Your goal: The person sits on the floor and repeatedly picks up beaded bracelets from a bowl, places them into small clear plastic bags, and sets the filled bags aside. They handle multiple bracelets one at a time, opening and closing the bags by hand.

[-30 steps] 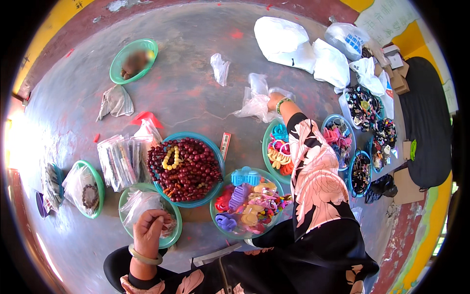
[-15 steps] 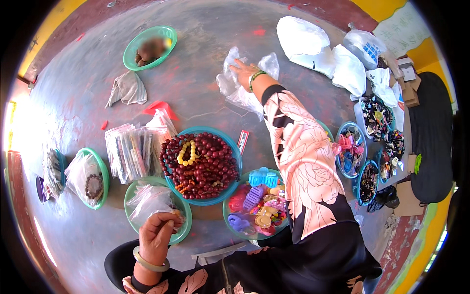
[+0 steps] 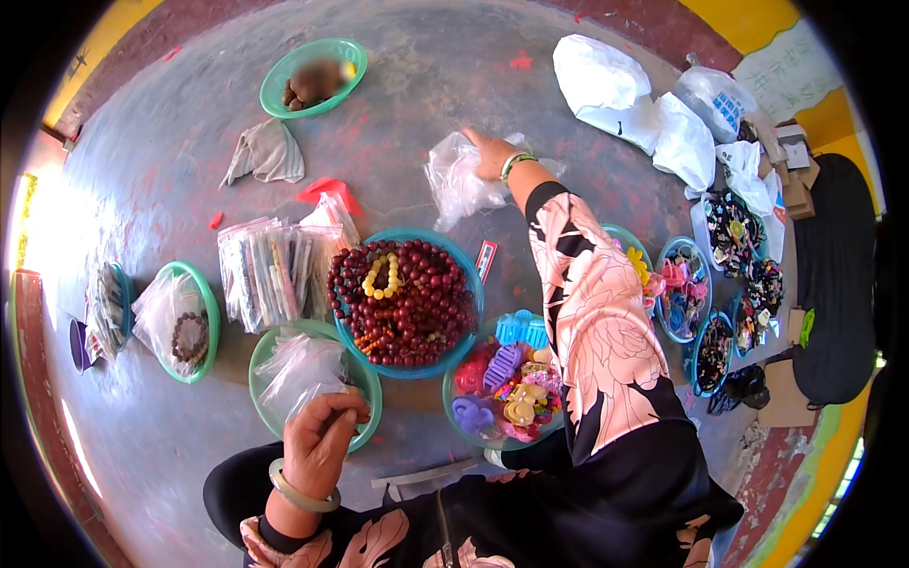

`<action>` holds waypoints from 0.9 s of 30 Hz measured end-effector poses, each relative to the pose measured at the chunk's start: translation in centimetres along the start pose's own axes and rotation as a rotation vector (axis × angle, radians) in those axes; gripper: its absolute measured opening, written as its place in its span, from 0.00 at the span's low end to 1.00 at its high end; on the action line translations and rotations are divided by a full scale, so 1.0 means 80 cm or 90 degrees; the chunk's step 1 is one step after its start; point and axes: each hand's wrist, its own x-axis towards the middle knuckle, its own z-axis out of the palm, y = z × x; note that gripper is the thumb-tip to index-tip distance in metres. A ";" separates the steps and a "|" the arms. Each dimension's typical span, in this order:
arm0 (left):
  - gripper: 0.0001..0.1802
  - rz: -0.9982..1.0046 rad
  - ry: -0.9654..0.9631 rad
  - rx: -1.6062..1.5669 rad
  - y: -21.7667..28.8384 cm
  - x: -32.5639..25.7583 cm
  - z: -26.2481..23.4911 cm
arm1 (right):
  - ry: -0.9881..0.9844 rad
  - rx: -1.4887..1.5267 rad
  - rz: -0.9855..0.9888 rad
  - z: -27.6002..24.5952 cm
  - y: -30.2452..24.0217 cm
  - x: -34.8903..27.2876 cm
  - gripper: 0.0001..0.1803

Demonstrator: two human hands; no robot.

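My right hand [image 3: 490, 154] rests on a crumpled clear plastic bag [image 3: 464, 180] on the floor. Its index finger points outward; the other fingers are partly hidden. Thumb and fingers of my left hand [image 3: 317, 440] are pinched together above the near green basin [image 3: 258, 383], which contains small clear bags [image 3: 301, 367]. Whatever the pinch holds, if anything, is too small to make out. Between my arms, a blue basin [image 3: 481, 308] is heaped with dark red beads [image 3: 417, 303], a yellow bead bracelet [image 3: 381, 276] on top. To its right sits a basin of colourful hair clips [image 3: 502, 364].
Packed flat sleeves [image 3: 265, 275] stand left of the beads, near another green basin [image 3: 216, 327]. Farther off are a grey cloth [image 3: 268, 151] and a green basin [image 3: 355, 90] with brown items. White bags [image 3: 601, 76] and baskets of accessories [image 3: 684, 289] line the right.
My right hand has drawn slightly nearer, and the plastic bag beneath it is more bunched at its far side. My left hand keeps its pinch over the green basin. The whole view has shifted slightly.
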 end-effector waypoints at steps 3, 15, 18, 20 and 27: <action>0.07 0.009 -0.010 0.014 -0.007 -0.002 -0.003 | -0.052 0.032 0.054 0.004 0.049 0.014 0.25; 0.08 0.057 -0.080 0.001 -0.020 -0.036 0.001 | 0.052 0.303 0.118 -0.085 0.122 -0.331 0.18; 0.08 0.093 -0.102 0.026 -0.033 -0.037 0.006 | 0.126 0.531 0.185 -0.074 0.118 -0.418 0.18; 0.08 0.113 -0.109 0.014 -0.033 -0.042 0.011 | 0.183 0.690 0.215 -0.052 0.110 -0.449 0.18; 0.08 0.178 -0.109 0.124 -0.054 -0.032 0.028 | 0.181 0.106 0.304 -0.024 0.057 -0.379 0.19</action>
